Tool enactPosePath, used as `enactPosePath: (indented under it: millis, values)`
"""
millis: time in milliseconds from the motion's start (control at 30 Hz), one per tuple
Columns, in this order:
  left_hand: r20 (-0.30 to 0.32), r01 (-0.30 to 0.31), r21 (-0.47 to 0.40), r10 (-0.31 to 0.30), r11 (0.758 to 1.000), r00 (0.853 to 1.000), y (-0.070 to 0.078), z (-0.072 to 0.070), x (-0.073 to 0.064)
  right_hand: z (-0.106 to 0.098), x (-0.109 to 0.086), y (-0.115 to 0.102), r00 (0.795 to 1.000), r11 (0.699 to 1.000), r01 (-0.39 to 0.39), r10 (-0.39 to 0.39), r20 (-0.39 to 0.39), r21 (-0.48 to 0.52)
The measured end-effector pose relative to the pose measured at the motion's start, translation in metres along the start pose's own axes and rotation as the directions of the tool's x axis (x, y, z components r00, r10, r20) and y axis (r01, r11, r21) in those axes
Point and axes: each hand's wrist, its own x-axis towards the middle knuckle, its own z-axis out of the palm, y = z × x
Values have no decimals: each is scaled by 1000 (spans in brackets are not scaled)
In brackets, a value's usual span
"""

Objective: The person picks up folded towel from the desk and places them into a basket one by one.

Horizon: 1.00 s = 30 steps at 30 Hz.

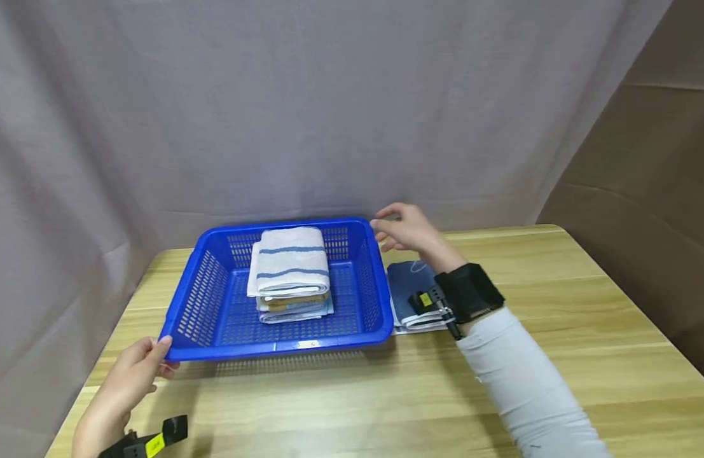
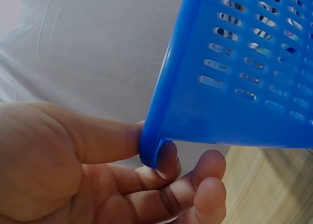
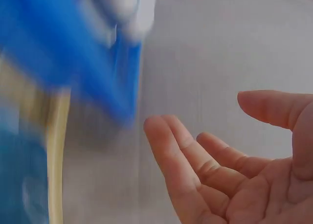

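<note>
A blue plastic basket (image 1: pixel 231 352) with slotted walls is tilted, its near edge raised off the table. My left hand (image 1: pixel 128 376) pinches the rim at the near left corner; in the left wrist view the thumb lies on top of the rim (image 2: pixel 155 116) and a finger is beneath it. Inside the basket sits a stack of folded towels (image 1: pixel 291 262), the top one white with blue stripes. By the far right corner is my right hand (image 1: pixel 411 228), its fingers extended. The right wrist view shows that hand (image 3: pixel 234 180) apart from the basket, holding nothing.
A folded dark blue cloth (image 1: pixel 406 286) with white edges lies on the wooden table (image 1: pixel 558 331), right of the basket and partly behind the right wrist strap. Grey fabric (image 1: pixel 352 114) hangs behind the table, and a brown surface (image 1: pixel 661 191) borders the right side.
</note>
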Motion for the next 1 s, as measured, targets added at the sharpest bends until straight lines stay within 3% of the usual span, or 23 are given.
enactPosePath:
  millis: [67,200,400,567,767,900,1000]
  values:
    - [-4,0,6,0,1000,1000,0,-2,2,-30,-7,13,999,1000,-21,20,-34,-10]
    - [-5,2,9,-2,1000,1000,-3,-5,5,-78,-17,49,990,991,-134,133,-55,-22]
    - [2,11,1,-11,1000,1000,-10,-7,3,-108,-27,110,959,959,-282,282,-4,-6]
    - [-9,13,-2,-13,1000,1000,-16,-9,-2,-106,-33,146,928,931,-362,357,104,35]
    - [-17,2,-11,-2,1000,1000,-20,-12,-5,-88,-33,158,894,904,-415,383,232,106]
    - [-14,0,-9,0,1000,1000,-20,-14,-6,-71,-27,151,890,904,-421,395,228,75]
    - [-14,1,-12,-1,1000,1000,-20,-15,-8,-60,-23,142,892,908,-418,413,185,-12]
